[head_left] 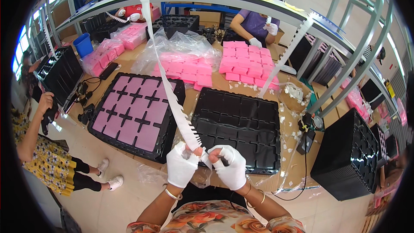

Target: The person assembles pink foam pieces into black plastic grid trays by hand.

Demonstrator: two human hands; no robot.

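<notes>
A long white strip point(172, 97) with comb-like teeth along one edge hangs down from an overhead rail to my hands. My left hand point(182, 165), in a white glove with bare fingertips, is closed on the strip near its lower end. Close beside it, my right hand point(229, 167), gloved the same way, pinches at the strip's end with curled fingers. Just beyond my hands lies a black moulded plastic tray point(237, 125) with a grid of recesses. To its left, another black tray point(170, 144) holds flat pink-purple pads point(146, 136) between cross-shaped dividers.
Pink foam blocks point(248, 62) and clear plastic film point(172, 45) lie across the table's far side. A second toothed strip point(286, 56) hangs at right. Stacked black trays point(345, 159) stand right. Co-workers are across the table and at left, one holding a dark tool point(49, 114).
</notes>
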